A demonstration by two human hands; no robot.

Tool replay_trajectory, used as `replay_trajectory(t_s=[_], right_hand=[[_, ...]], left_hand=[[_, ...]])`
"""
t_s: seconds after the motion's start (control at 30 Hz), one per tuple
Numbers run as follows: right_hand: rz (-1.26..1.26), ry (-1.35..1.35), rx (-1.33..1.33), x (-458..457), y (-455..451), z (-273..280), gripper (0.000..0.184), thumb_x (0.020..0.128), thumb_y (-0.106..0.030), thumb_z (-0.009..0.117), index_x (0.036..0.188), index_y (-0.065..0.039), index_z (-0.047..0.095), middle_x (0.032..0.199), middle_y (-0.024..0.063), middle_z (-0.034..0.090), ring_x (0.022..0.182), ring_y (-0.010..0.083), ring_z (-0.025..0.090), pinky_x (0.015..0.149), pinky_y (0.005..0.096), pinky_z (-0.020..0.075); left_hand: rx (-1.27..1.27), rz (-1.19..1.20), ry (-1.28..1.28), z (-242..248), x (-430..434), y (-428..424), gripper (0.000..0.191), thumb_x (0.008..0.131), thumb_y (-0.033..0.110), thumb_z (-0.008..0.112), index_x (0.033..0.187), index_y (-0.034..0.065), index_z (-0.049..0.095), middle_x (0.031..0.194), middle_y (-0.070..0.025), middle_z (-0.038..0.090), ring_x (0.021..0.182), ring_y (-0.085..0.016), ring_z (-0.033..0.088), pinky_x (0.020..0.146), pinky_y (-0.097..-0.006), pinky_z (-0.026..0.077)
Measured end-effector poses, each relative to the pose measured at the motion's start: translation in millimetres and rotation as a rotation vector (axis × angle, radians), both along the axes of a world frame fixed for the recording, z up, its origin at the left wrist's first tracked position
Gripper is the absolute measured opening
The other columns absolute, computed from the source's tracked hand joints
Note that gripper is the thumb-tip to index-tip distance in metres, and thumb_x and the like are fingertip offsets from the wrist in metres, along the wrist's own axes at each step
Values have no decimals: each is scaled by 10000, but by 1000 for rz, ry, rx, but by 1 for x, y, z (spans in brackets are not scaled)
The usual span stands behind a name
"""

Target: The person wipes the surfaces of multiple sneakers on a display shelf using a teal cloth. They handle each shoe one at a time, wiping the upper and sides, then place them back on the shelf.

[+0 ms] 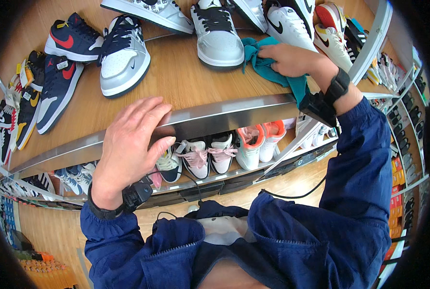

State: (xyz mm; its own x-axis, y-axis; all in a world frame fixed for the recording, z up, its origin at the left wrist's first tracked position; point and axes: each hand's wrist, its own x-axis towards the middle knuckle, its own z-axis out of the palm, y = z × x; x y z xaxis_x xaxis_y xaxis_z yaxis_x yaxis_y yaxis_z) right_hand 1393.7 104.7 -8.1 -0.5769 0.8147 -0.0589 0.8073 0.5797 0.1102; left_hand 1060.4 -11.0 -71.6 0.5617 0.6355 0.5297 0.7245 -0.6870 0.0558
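Note:
My right hand [287, 59] grips a teal cloth [269, 72] on the wooden shelf [171, 79], just right of a silver-and-white sneaker [218, 39] with black laces. One end of the cloth hangs over the metal front edge [233, 112]. My left hand [132, 141] rests on that edge farther left, holding nothing, fingers together and thumb apart. Behind it stands another silver-and-white sneaker [122, 61]. A white Nike sneaker [287, 25] is beyond my right hand.
Navy sneakers with red swooshes [61, 83] stand at the left, beside black-and-yellow ones [28, 108]. Below the shelf are pink-laced sneakers [195, 159] and white ones with orange lining [250, 148]. A white metal upright [372, 43] rises at the right. A black cable [298, 197] loops near my jacket.

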Motion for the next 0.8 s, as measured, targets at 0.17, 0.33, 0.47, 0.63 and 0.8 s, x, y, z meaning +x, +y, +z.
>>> replay_trajectory(t_s=[0.17, 0.33, 0.47, 0.63, 0.8], right_hand=[[-141, -131, -68, -4, 32, 12, 459, 716, -48, 519, 1171, 13, 508, 1042, 227, 584, 965, 349, 560, 847, 351, 439], [-188, -155, -4, -10, 62, 12, 491, 657, -24, 432, 1132, 28, 546, 1015, 250, 594, 908, 370, 585, 768, 395, 468], [-197, -134, 54, -14, 93, 3, 460, 685, -18, 416, 1119, 38, 557, 1051, 237, 592, 932, 364, 583, 787, 403, 465], [-301, -132, 61, -16, 108, -3, 441, 723, -31, 412, 1135, 36, 551, 1086, 232, 582, 960, 355, 581, 830, 393, 454], [-295, -97, 43, -22, 84, -1, 540, 667, 1, 431, 1202, 45, 488, 1100, 262, 560, 1007, 361, 554, 881, 373, 430]], left_hand=[[23, 7, -18, -1, 0, 0, 499, 659, 162, 703, 1115, 54, 531, 1142, -148, 539, 1077, -320, 499, 899, -390, 415], [30, -14, -28, -1, 1, 1, 501, 647, 156, 709, 1104, 43, 537, 1126, -139, 544, 1060, -309, 507, 899, -385, 416], [49, -26, -26, -1, 1, 2, 513, 638, 152, 713, 1103, 34, 533, 1110, -136, 548, 1049, -303, 513, 891, -383, 421], [45, -35, -40, -1, 0, 2, 514, 638, 155, 715, 1103, 39, 533, 1119, -131, 546, 1047, -300, 514, 887, -380, 425], [51, -38, -58, -2, 1, 2, 508, 639, 158, 715, 1101, 43, 537, 1105, -124, 556, 1036, -296, 521, 877, -372, 430]])
